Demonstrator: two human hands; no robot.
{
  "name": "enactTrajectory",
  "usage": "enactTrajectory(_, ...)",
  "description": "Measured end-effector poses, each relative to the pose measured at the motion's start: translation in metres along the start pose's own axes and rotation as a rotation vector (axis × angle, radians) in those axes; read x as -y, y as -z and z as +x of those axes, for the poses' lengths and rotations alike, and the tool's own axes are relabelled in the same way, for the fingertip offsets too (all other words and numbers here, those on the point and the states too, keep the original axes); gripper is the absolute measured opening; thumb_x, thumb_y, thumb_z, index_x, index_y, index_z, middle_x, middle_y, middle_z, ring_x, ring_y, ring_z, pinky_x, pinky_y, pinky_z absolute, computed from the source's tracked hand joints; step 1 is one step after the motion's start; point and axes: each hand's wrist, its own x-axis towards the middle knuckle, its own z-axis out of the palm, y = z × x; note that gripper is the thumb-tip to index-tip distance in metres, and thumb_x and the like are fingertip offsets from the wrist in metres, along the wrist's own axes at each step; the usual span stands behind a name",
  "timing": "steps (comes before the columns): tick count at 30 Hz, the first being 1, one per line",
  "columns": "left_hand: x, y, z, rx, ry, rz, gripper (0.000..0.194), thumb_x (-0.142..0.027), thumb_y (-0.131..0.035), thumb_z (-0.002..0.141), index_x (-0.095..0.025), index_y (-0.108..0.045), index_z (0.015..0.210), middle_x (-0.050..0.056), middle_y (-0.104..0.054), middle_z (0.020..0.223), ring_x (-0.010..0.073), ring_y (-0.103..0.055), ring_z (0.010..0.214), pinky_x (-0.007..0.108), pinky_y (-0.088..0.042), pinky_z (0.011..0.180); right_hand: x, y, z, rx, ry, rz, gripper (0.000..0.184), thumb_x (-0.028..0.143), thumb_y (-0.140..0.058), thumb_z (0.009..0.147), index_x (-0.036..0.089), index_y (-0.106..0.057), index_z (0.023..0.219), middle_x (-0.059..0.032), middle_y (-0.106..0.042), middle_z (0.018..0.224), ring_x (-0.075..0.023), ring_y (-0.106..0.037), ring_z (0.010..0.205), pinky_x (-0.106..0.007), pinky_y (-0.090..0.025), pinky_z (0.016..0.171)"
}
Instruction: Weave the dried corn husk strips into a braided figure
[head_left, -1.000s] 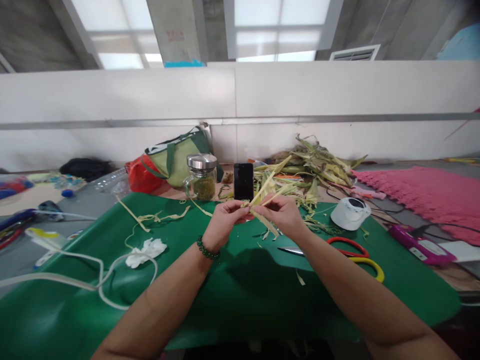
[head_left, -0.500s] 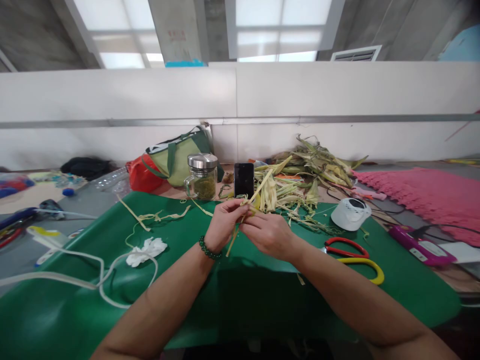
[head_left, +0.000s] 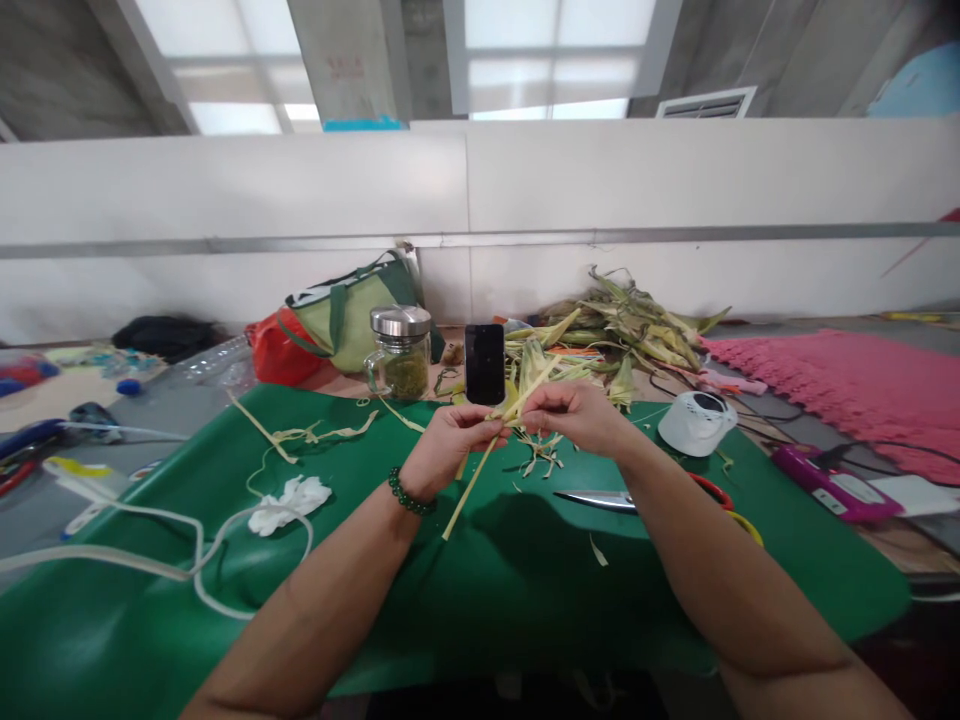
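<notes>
My left hand (head_left: 451,440), with a green bead bracelet at the wrist, is closed in a pinch on pale yellow corn husk strips (head_left: 469,492). Some ends hang down below its fingers; others slant up to the right. To the right, my right hand (head_left: 577,412) is closed with its fingertips pinching the upper part of the strips. Behind both hands a phone (head_left: 484,364) stands upright. Scissors (head_left: 600,499) lie on the green mat (head_left: 480,590), their red and yellow handles partly hidden by my right forearm.
A pile of dried corn husks (head_left: 637,325) lies at the back right. A lidded glass jar (head_left: 402,360) stands before a green bag (head_left: 341,320). On the mat are a crumpled tissue (head_left: 289,505), a white cable (head_left: 199,530) and a white roll (head_left: 696,424). Pink fabric (head_left: 825,390) lies right.
My right hand has moved up and right, away from my left hand, uncovering the scissor blades and husk scraps. The strips are spread more openly between the hands.
</notes>
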Motion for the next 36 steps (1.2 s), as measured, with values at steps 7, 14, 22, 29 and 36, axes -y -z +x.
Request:
enactTrajectory(7,0.001,0.005,0.004,-0.060,0.050,-0.020,0.023,-0.024,-0.081,0.051,-0.012,-0.070,0.068,0.006,-0.070,0.065,0.0143,-0.064,0.060,0.023,-0.049,0.058,-0.006,-0.002,-0.001,-0.137,0.102,-0.413,0.010,0.026,-0.062,0.076,0.018,-0.065,0.072,0.0002,-0.063,0.062,-0.0122,-0.055,0.057,-0.023,-0.039,0.052)
enactTrajectory(14,0.000,0.006,0.005,-0.086,0.120,-0.065,0.024,-0.024,-0.080,0.051,-0.012,-0.070,0.068,0.007,-0.069,0.061,0.0134,-0.064,0.056,0.021,-0.048,0.054,0.006,-0.010,-0.006,-0.253,0.621,-1.006,0.023,0.020,-0.048,0.086,0.016,-0.060,0.067,-0.0061,-0.062,0.068,-0.0174,-0.050,0.070,-0.030,-0.040,0.068)
enactTrajectory(22,0.005,0.005,0.006,-0.078,0.030,-0.072,0.024,-0.024,-0.083,0.048,-0.013,-0.070,0.065,0.002,-0.067,0.062,0.0099,-0.059,0.054,0.022,-0.049,0.056,0.013,-0.027,-0.012,-0.097,0.762,-1.061,0.018,0.017,-0.046,0.087,0.016,-0.063,0.087,-0.0073,-0.063,0.086,-0.0189,-0.049,0.082,-0.032,-0.039,0.073)
enactTrajectory(29,0.011,0.000,0.006,-0.154,-0.061,-0.109,0.030,-0.027,-0.083,0.045,-0.013,-0.071,0.068,0.001,-0.067,0.064,0.0091,-0.058,0.056,0.021,-0.048,0.057,0.007,-0.040,-0.011,-0.253,0.719,-0.891,0.019,0.018,-0.047,0.086,0.016,-0.062,0.074,-0.0062,-0.062,0.074,-0.0166,-0.049,0.071,-0.030,-0.041,0.067)
enactTrajectory(36,0.008,-0.002,0.005,-0.132,-0.037,-0.070,0.031,-0.030,-0.082,0.048,-0.012,-0.071,0.070,0.004,-0.069,0.065,0.0140,-0.064,0.061,0.024,-0.049,0.061,0.000,-0.041,-0.004,-0.322,0.183,-0.223,0.024,0.030,-0.056,0.081,0.015,-0.059,0.063,0.0003,-0.054,0.057,-0.0096,-0.045,0.052,-0.022,-0.036,0.049)
